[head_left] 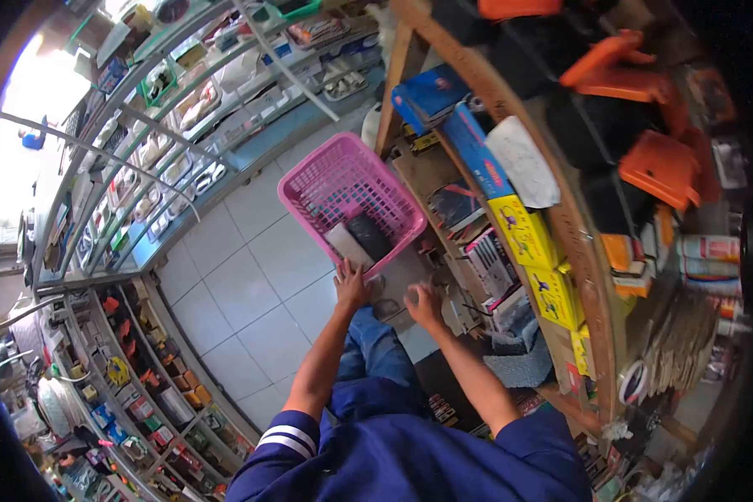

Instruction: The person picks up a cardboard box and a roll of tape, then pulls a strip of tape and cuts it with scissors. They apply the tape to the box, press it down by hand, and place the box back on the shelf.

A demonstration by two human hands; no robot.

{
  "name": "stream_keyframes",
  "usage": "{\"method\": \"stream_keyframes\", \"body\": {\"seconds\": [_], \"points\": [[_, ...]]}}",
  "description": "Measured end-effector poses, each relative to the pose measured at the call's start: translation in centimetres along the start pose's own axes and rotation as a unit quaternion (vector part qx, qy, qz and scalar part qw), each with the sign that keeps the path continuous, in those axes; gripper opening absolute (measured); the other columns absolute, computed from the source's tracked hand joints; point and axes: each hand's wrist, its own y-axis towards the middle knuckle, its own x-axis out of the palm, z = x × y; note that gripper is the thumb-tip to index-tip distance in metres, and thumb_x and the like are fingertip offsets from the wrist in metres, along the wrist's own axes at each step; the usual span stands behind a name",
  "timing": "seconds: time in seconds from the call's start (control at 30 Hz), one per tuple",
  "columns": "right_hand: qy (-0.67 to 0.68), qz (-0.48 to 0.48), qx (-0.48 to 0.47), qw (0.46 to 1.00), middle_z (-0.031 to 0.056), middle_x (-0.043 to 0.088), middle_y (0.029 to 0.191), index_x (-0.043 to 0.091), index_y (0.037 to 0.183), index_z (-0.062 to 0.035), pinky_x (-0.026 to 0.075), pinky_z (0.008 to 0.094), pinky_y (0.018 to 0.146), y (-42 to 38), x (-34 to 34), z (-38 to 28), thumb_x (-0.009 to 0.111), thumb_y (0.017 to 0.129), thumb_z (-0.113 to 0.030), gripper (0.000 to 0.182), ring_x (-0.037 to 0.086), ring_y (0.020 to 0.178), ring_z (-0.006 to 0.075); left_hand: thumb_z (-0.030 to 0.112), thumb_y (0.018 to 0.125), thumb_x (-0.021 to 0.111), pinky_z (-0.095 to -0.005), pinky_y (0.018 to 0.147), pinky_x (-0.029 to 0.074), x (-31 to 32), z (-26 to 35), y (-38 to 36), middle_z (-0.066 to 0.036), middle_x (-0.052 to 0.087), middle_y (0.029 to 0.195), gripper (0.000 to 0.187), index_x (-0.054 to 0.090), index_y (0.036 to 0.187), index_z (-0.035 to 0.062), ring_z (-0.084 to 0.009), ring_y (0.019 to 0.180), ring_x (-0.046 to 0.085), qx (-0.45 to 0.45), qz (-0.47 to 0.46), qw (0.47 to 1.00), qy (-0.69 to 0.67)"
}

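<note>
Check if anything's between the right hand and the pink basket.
Nothing visible between the right hand and the pink basket; only floor shows in the gap. The left hand is at the near rim, off to the side. The yellow boxes sit to the right, outside that path.

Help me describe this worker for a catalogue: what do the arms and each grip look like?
Short-sleeved navy top, the left sleeve banded with white stripes; forearms bare. The left grip and right grip are ungloved human hands.
</note>
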Motion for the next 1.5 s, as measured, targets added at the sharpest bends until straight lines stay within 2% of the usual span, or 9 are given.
{"method": "stream_keyframes", "body": {"seconds": [0.27, 0.37, 0.47, 0.6, 0.7, 0.9, 1.03, 1.13, 1.5], "points": [[0.131, -0.111, 0.302, 0.938, 0.0197, 0.069, 0.113, 0.064, 0.115, -0.0047, 0.051, 0.0428, 0.093, -20.3, -5.8, 4.6, 0.073, 0.089, -0.036, 0.042, 0.065, 0.11, 0.0351, 0.031, 0.082, 0.071, -0.058, 0.116, 0.025, 2.8, -1.1, -3.1, -0.029, 0.039, 0.151, 0.068, 0.049, 0.143, 0.0106, -0.0487, 0.143, 0.028, 0.136, 0.094, 0.986, 0.003], [0.244, -0.058, 0.357, 0.9, 0.0185, 0.066, 0.123, 0.06, 0.125, -0.0059, 0.05, 0.0442, 0.094, -26.4, -7.2, 5.1, 0.07, 0.091, -0.042, 0.051, 0.063, 0.115, 0.0344, 0.039, 0.088, 0.065, -0.0545, 0.104, 0.043, 1.8, 0.5, -6.6, -0.026, 0.061, 0.13, 0.059, 0.054, 0.139, 0.0116, -0.0435, 0.124, 0.055, 0.078, -0.124, 0.987, 0.059], [0.352, 0.017, 0.346, 0.87, 0.0148, 0.066, 0.124, 0.06, 0.126, -0.0024, 0.048, 0.0348, 0.097, -29.5, -12.7, 2.4, 0.064, 0.099, -0.03, 0.039, 0.061, 0.117, 0.0219, 0.051, 0.091, 0.058, -0.0484, 0.096, 0.051, 13.0, -7.2, -2.8, -0.019, 0.066, 0.129, 0.058, 0.061, 0.133, 0.0111, -0.0344, 0.115, 0.064, 0.283, -0.412, 0.865, 0.034], [0.457, 0.044, 0.209, 0.864, 0.0148, 0.065, 0.122, 0.05, 0.137, -0.0021, 0.048, 0.0354, 0.1, -31.2, -23.1, -2.2, 0.059, 0.104, -0.029, 0.044, 0.061, 0.116, 0.0215, 0.054, 0.09, 0.06, -0.0461, 0.094, 0.053, 12.0, -5.1, -0.2, -0.017, 0.068, 0.125, 0.054, 0.071, 0.119, 0.0092, -0.0309, 0.109, 0.067, 0.145, -0.471, 0.849, 0.193], [0.429, 0.06, 0.132, 0.891, 0.0102, 0.068, 0.111, 0.051, 0.136, -0.0038, 0.052, 0.0299, 0.088, -30.8, -35.7, -7.9, 0.06, 0.103, -0.023, 0.039, 0.066, 0.103, 0.016, 0.048, 0.094, 0.059, -0.0415, 0.086, 0.055, 9.8, -3.2, 2.8, -0.017, 0.072, 0.111, 0.048, 0.069, 0.119, 0.0084, -0.0244, 0.101, 0.07, 0.352, -0.349, 0.836, 0.236], [0.249, 0.482, 0.153, 0.826, 0.001, 0.064, 0.085, 0.056, 0.131, -0.0041, 0.045, 0.0207, 0.057, -27.7, -53.8, -12.8, 0.065, 0.099, -0.026, 0.04, 0.053, 0.061, 0.0057, 0.034, 0.089, 0.068, -0.0393, 0.069, 0.054, 7.3, -1.2, 3.4, -0.01, 0.066, 0.103, 0.04, 0.062, 0.116, 0.0049, -0.0252, 0.085, 0.067, 0.196, -0.356, 0.869, -0.281], [-0.04, 0.685, 0.185, 0.704, 0.0222, 0.071, 0.098, 0.057, 0.129, 0.0062, 0.051, 0.0428, 0.087, -23.3, -60.0, -7.6, 0.067, 0.089, -0.055, 0.074, 0.068, 0.092, 0.0378, 0.027, 0.08, 0.069, -0.0385, 0.068, 0.052, 6.6, -1.6, 1.5, -0.001, 0.069, 0.086, 0.032, 0.07, 0.111, 0.0174, -0.0246, 0.086, 0.068, 0.539, -0.234, 0.786, -0.194], [-0.085, 0.511, 0.421, 0.744, 0.034, 0.063, 0.116, 0.059, 0.125, 0.0063, 0.051, 0.0526, 0.09, -20.6, -61.8, -3.4, 0.062, 0.088, -0.062, 0.078, 0.064, 0.102, 0.0459, 0.027, 0.082, 0.069, -0.0383, 0.07, 0.052, 6.7, -1.5, 0.1, -0.002, 0.069, 0.088, 0.033, 0.069, 0.112, 0.016, -0.0245, 0.087, 0.068, 0.345, -0.314, 0.882, -0.064], [-0.122, 0.707, 0.308, 0.625, 0.0221, 0.061, 0.109, 0.059, 0.124, -0.0053, 0.054, 0.0508, 0.08, -17.7, -59.2, -5.6, 0.068, 0.09, -0.035, 0.046, 0.065, 0.098, 0.0416, 0.026, 0.087, 0.067, -0.0378, 0.079, 0.051, 6.3, -2.4, -0.4, -0.004, 0.069, 0.098, 0.035, 0.066, 0.119, 0.011, -0.0242, 0.093, 0.066, 0.25, -0.308, 0.918, 0.001]]}}
